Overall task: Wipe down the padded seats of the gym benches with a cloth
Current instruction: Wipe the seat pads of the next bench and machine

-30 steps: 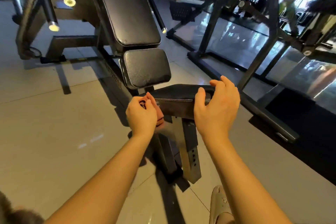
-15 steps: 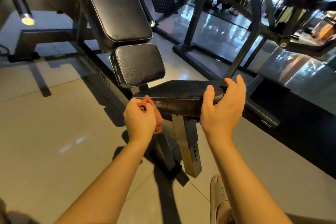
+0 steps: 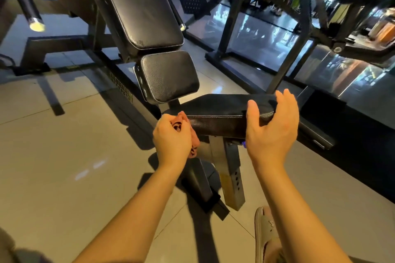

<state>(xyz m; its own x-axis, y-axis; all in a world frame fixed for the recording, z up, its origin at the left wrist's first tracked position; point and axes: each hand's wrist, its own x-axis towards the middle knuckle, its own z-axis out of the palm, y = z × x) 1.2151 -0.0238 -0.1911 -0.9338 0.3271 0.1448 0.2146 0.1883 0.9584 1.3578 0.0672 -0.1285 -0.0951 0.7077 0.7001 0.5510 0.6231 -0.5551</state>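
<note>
**Cloth at the left corner of the near pad**

- Left hand (image 3: pixel 172 136): grip closed tight on a bunched reddish cloth (image 3: pixel 195 142). The cloth shows above and below the fist and touches the left front corner of the near pad (image 3: pixel 218 109).
- Right hand (image 3: pixel 272 128): grip wrapped round the pad's right end, thumb on the near side face and fingers arched over the top edge.
- Near pad: black and stitched, roughly level, set on a steel post (image 3: pixel 232 179) with adjustment holes.
- Just behind it is a small seat pad (image 3: pixel 168 74), tilted up. Above that is the long back pad (image 3: pixel 139 4), reclined away. Both are black and neither is touched.
- Two dark bars with bright end caps (image 3: pixel 36 25) are upper left.
- The floor (image 3: pixel 64 156) is pale tile. A beige slipper (image 3: pixel 264 232) shows at the lower right.
- A dark machine frame (image 3: pixel 297 28) stands to the right, well apart from the hands.
</note>
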